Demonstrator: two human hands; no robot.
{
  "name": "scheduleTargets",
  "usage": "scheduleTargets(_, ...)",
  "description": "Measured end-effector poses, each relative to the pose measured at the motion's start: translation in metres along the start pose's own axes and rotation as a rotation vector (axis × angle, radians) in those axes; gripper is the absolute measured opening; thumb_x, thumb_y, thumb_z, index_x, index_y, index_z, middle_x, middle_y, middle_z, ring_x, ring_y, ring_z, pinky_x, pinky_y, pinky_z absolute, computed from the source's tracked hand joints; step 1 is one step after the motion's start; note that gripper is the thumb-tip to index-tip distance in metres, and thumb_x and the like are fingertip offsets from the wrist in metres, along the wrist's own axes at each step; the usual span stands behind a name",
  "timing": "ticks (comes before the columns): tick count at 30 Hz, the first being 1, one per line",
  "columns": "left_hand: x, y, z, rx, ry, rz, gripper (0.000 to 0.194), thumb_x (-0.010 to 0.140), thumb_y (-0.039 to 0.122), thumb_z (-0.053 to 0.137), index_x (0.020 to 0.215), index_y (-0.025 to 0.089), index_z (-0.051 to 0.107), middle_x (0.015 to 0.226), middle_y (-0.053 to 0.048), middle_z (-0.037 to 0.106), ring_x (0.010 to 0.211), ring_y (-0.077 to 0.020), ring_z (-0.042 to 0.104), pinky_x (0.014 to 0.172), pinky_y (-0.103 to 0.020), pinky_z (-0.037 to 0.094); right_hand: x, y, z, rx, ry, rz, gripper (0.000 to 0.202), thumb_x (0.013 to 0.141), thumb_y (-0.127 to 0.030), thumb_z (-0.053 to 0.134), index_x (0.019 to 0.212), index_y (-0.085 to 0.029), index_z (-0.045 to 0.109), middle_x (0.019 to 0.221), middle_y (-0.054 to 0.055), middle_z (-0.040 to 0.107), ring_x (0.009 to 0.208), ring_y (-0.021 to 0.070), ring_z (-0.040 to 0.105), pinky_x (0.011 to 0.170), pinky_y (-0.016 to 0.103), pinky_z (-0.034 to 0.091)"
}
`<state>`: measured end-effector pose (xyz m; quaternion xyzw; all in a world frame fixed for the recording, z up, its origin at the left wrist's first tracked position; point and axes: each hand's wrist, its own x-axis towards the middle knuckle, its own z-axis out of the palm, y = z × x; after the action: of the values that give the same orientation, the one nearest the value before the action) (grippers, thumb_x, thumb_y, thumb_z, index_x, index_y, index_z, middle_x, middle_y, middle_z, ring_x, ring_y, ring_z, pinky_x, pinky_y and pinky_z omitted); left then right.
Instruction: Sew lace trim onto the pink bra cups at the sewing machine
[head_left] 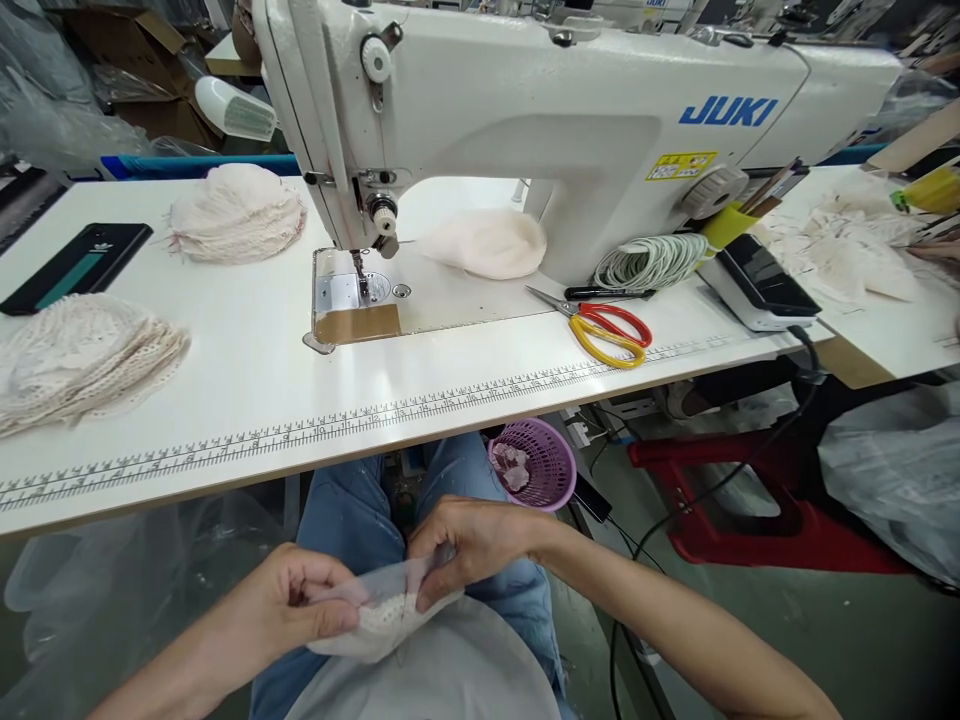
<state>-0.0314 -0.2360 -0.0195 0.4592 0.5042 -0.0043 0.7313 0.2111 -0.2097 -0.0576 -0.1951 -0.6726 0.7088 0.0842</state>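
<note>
Above my lap, both hands grip one small piece of white lace fabric (390,618) with a sheer layer along its upper edge. My left hand (311,598) pinches its left end between thumb and fingers. At the other end, my right hand (465,555) is closed on the fabric, thumb in front and fingers behind. The piece is held below the table's front edge, apart from the sewing machine (525,100). A round cream fabric piece (487,243) lies under the machine's arm, right of the needle and presser foot (361,280).
On the white table (247,370) are two stacks of fabric pieces (236,212), a dark phone (79,265), scissors (600,325), a black pen (609,293), coiled cord (651,262) and a control box (761,283). A purple basket (551,465) and red stool (720,540) stand below.
</note>
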Motion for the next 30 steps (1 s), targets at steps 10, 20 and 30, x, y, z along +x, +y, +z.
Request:
scheduleTargets(10, 0.000, 0.004, 0.003, -0.017, -0.019, 0.018, 0.050, 0.065, 0.062, 0.071, 0.078, 0.014, 0.076, 0.066, -0.005, 0.067, 0.059, -0.0136, 0.049, 0.056, -0.022, 0.034, -0.001, 0.000, 0.000, -0.038, -0.052, 0.000, 0.015, 0.079, -0.020, 0.068, 0.090, -0.010, 0.071, 0.080, 0.002, 0.068, 0.074, 0.0119, 0.063, 0.063, 0.014, 0.043)
scheduleTargets(20, 0.000, 0.008, 0.006, -0.021, -0.023, 0.061, 0.039, 0.067, 0.052, 0.074, 0.076, 0.013, 0.075, 0.058, 0.000, 0.061, 0.054, -0.0093, 0.041, 0.054, -0.019, 0.029, 0.000, 0.002, -0.001, 0.023, -0.040, -0.002, 0.013, 0.077, -0.018, 0.070, 0.086, -0.009, 0.070, 0.076, 0.000, 0.066, 0.071, 0.0105, 0.060, 0.062, 0.013, 0.041)
scheduleTargets(30, 0.005, 0.013, 0.006, 0.061, -0.012, 0.095, 0.018, 0.070, 0.030, 0.069, 0.077, 0.014, 0.073, 0.066, 0.000, 0.064, 0.061, -0.0119, 0.049, 0.058, -0.019, 0.034, 0.002, 0.001, 0.001, 0.075, 0.039, -0.052, 0.029, 0.078, -0.037, 0.069, 0.082, -0.008, 0.069, 0.072, 0.001, 0.062, 0.064, 0.0098, 0.056, 0.057, 0.015, 0.042)
